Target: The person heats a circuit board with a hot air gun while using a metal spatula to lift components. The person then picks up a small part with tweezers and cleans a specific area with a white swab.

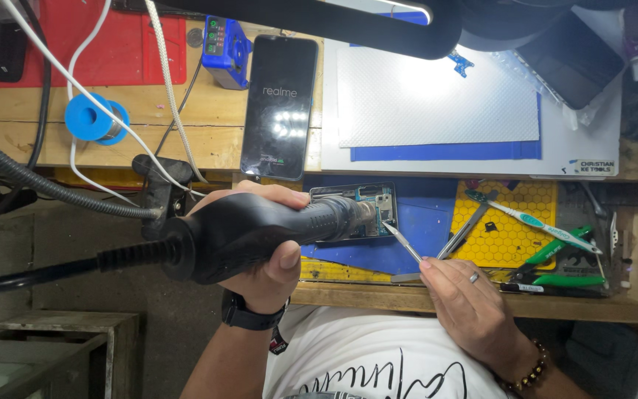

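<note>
- i see the left hand [263,255] wrapped around a black hot-air gun [260,229], fingers closed tight on the grip, thumb underneath. its hose runs off to the left.
- the nozzle [363,214] points right, at the opened phone [359,210] lying on the blue mat [422,222] at the front of the bench, just below a second, whole phone [280,103] with its screen lit.
- the right hand [467,303] pinches slim tweezers [405,244] between thumb and fingertips, the other fingers curled loosely; a ring shows on one finger. the tip sits at the right edge of the opened phone, right by the nozzle mouth.
- whether the tweezer tip actually touches a part i cannot tell; it is too small here.
- to do this well, i judge the nozzle should hover just off the board and not rest on it, with the air kept on the one spot beside the tip.
- the tweezers should bear lightly, so the part lifts only once it loosens; forcing it could tear pads.
- the right wrist would do well braced on the bench edge [378,295] for a steady tip.
- nearby on the yellow mat [515,236]: a toothbrush [533,220] and green-handled pliers [555,251], well apart from both hands.
</note>
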